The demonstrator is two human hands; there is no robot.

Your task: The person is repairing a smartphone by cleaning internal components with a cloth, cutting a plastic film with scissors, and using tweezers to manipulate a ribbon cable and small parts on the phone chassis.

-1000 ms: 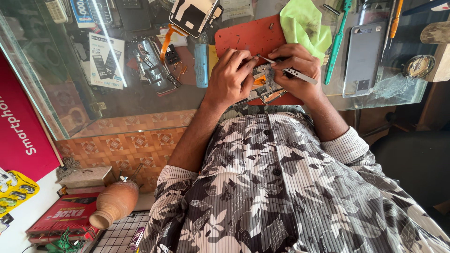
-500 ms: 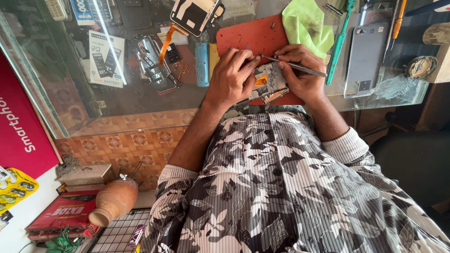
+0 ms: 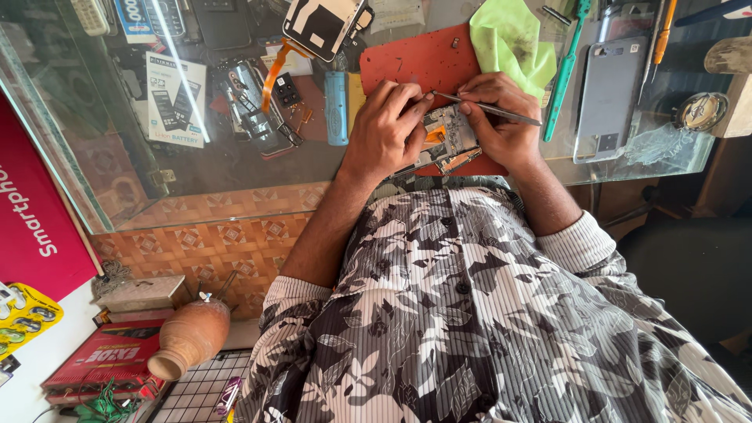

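An opened phone frame (image 3: 448, 141) with exposed circuit parts lies on a red work mat (image 3: 415, 59) on the glass counter. My left hand (image 3: 385, 125) presses down on the frame's left side with its fingers curled. My right hand (image 3: 501, 117) grips metal tweezers (image 3: 489, 108); their tip points left and meets the fingertips of my left hand above the frame.
A green cloth (image 3: 509, 35) lies beyond the mat. A grey phone back (image 3: 607, 94), a teal tool (image 3: 565, 70) and an orange-handled tool (image 3: 662, 35) lie to the right. A phone screen assembly (image 3: 321, 27) lies to the left. A clay pot (image 3: 188, 337) stands on the floor.
The tweezers' tip has swung toward my left fingertips, and both hands have closed in over the phone frame. The view has shifted slightly.
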